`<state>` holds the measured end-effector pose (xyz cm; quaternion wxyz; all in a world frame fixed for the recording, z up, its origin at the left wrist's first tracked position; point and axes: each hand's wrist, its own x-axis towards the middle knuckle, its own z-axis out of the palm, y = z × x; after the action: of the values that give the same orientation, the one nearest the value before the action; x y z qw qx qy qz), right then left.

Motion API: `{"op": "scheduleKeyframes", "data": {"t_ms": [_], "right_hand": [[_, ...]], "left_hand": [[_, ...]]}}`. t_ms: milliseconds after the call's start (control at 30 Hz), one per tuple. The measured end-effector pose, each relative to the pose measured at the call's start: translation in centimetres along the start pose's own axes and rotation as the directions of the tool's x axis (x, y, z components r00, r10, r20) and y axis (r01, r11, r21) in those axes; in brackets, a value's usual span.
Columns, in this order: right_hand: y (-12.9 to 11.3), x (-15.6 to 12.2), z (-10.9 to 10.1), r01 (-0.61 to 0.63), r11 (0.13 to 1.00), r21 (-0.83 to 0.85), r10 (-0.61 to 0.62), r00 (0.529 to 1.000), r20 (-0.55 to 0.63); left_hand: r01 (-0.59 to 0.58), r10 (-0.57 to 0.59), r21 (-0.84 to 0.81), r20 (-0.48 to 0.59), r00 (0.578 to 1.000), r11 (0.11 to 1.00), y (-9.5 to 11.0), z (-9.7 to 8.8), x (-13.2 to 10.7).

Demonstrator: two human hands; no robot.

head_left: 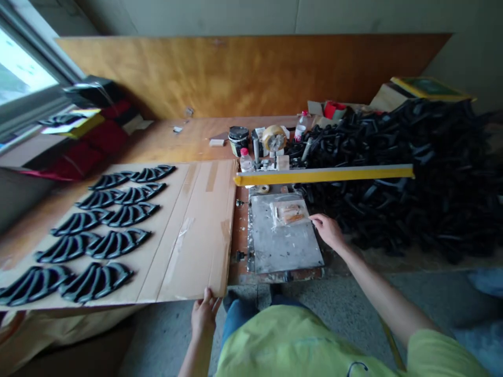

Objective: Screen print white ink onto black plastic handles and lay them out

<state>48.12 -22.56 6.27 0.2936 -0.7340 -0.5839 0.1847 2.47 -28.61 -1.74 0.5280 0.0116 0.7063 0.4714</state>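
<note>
My left hand (204,313) grips the near edge of a cardboard sheet (196,209), close to its right corner. On that sheet, pairs of black fan-shaped plastic parts (118,243) lie in rows toward the left. My right hand (328,230) is at the right edge of a grey metal plate (285,246), its thumb and forefinger pinched together. The fingertips are beside a clear film patch (291,212) with brownish pieces under it; whatever they pinch is too small to make out.
A yellow-edged bar (326,174) spans above the plate's far side. Behind it stand a black-lidded tub (238,140), a tape roll (274,139) and a red-capped bottle (245,159). A large heap of black parts (412,178) covers the right. Boxes (102,125) are stacked left.
</note>
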Motion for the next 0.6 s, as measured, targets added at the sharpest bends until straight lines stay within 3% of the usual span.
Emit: {"op": "scheduleKeyframes", "data": {"t_ms": [100,167,300,400,500,600], "right_hand": [[4.4,0.3,-2.2,-0.05,0.974,-0.221,0.036,0.997,-0.065],[5.6,1.3,-2.6,-0.087,0.941,-0.326,0.053,0.993,-0.11],[5.2,4.7,-1.9,-0.113,0.865,-0.489,0.053,0.989,-0.135],[4.6,6.8,-0.8,-0.165,0.82,-0.549,0.129,0.986,-0.103],[5.1,7.4,-0.3,-0.188,0.814,-0.549,0.164,0.982,-0.094],[5.5,7.1,-1.0,-0.179,0.845,-0.505,0.113,0.981,-0.16]], "left_hand": [[0.046,-0.047,0.022,0.033,0.998,0.999,-1.6,1.2,-0.6],[0.061,-0.063,0.055,0.052,0.997,0.997,-1.9,1.4,-0.6],[0.1,-0.113,0.15,0.084,0.99,0.984,-1.5,1.3,0.1],[0.122,-0.14,0.194,0.085,0.987,0.973,-1.1,1.2,0.4],[0.142,-0.161,0.203,0.079,0.984,0.969,-1.0,1.4,0.2],[0.145,-0.167,0.193,0.102,0.981,0.97,-0.9,1.8,-0.2]]}}
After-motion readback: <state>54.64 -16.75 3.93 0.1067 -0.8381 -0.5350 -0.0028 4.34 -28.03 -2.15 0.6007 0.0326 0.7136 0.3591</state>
